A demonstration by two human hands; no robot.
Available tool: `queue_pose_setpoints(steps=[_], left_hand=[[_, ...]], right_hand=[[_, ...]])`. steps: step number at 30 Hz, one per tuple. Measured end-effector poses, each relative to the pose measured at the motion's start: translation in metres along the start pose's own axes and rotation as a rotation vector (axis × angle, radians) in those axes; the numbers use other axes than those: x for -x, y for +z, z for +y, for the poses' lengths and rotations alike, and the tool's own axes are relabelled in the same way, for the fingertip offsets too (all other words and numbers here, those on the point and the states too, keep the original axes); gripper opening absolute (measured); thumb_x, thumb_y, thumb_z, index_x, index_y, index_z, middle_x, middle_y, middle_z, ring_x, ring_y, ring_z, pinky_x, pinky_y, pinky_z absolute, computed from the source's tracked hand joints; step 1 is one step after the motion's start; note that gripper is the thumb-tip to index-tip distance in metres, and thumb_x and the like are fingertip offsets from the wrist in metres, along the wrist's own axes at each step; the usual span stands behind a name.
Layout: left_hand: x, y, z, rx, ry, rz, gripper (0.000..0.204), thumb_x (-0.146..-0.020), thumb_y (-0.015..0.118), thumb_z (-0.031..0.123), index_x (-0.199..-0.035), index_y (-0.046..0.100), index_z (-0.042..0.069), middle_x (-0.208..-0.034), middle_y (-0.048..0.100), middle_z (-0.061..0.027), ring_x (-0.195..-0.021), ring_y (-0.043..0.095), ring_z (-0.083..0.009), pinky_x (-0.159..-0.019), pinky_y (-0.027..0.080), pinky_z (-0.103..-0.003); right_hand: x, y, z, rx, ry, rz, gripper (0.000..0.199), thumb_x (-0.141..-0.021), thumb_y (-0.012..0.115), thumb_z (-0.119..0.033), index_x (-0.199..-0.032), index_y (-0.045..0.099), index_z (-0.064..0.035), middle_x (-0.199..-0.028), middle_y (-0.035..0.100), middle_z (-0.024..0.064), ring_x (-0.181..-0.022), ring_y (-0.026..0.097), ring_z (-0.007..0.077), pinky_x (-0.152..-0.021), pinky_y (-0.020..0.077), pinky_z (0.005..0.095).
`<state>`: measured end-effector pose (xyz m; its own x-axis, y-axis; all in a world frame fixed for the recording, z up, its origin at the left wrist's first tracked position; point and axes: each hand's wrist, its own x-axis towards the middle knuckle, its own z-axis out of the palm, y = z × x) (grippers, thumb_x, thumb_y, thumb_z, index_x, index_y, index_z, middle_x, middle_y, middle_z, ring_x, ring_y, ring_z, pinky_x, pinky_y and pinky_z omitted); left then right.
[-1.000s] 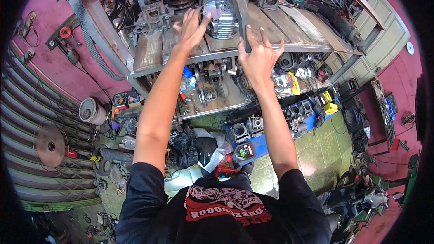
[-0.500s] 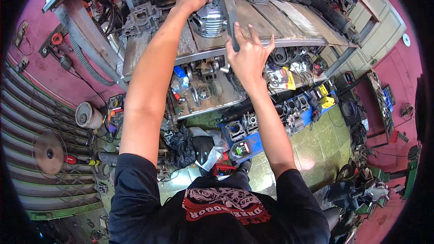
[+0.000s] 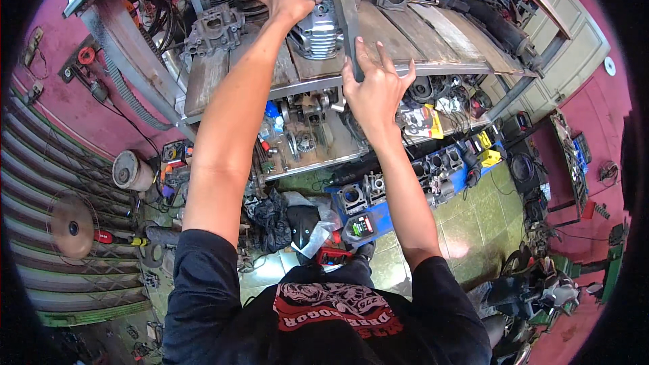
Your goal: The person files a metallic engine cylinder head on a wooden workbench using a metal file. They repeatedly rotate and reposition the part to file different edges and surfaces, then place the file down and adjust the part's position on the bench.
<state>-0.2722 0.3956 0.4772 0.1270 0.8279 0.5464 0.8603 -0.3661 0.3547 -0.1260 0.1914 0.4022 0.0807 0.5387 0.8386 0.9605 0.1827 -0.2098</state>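
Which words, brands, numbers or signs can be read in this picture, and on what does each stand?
I won't copy printed wording; here is where it stands.
Black shirt: red and white print, upside down, readable in part.
Yellow-edged package on the lower shelf: too small to read.
Bottle with a green-marked label: too small to read.

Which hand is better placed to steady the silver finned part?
Probably the left hand: it is beside the silver finned part, while the right hand is by the grey bar.
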Motion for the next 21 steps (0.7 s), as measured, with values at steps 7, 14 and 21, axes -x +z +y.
queue_pose_setpoints(steps=[7, 14, 21], left_hand=[[0.003, 0.004, 0.000, 0.055, 0.035, 0.143, 0.030, -0.077, 0.083, 0.041, -0.102, 0.082, 0.025, -0.085, 0.077, -0.0099, -0.097, 0.070, -0.0297, -0.095, 0.030, -0.051], [-0.006, 0.015, 0.001, 0.068, 0.110, 0.242, 0.023, -0.077, 0.082, 0.035, -0.096, 0.081, 0.023, -0.085, 0.076, -0.0099, -0.092, 0.071, -0.0298, -0.090, 0.028, -0.051], [-0.005, 0.036, 0.003, 0.073, 0.218, 0.438, 0.016, -0.081, 0.076, 0.028, -0.095, 0.079, 0.023, -0.093, 0.075, -0.0078, -0.094, 0.070, -0.0272, -0.089, 0.028, -0.049]], right_hand=[[-0.002, 0.001, 0.000, -0.008, 0.016, -0.017, 0.046, -0.091, 0.067, -0.030, -0.133, 0.067, -0.0119, -0.110, 0.077, 0.0110, -0.130, 0.060, 0.0299, -0.112, 0.0136, 0.0736], [-0.005, 0.000, 0.002, -0.004, 0.040, -0.025, 0.044, -0.093, 0.066, -0.030, -0.134, 0.068, -0.0130, -0.115, 0.076, 0.0092, -0.130, 0.061, 0.0297, -0.113, 0.0123, 0.0728], [-0.005, -0.001, 0.014, 0.031, 0.053, -0.023, 0.044, -0.094, 0.066, -0.032, -0.135, 0.067, -0.0152, -0.105, 0.078, 0.0083, -0.128, 0.062, 0.0285, -0.114, 0.0132, 0.0701]])
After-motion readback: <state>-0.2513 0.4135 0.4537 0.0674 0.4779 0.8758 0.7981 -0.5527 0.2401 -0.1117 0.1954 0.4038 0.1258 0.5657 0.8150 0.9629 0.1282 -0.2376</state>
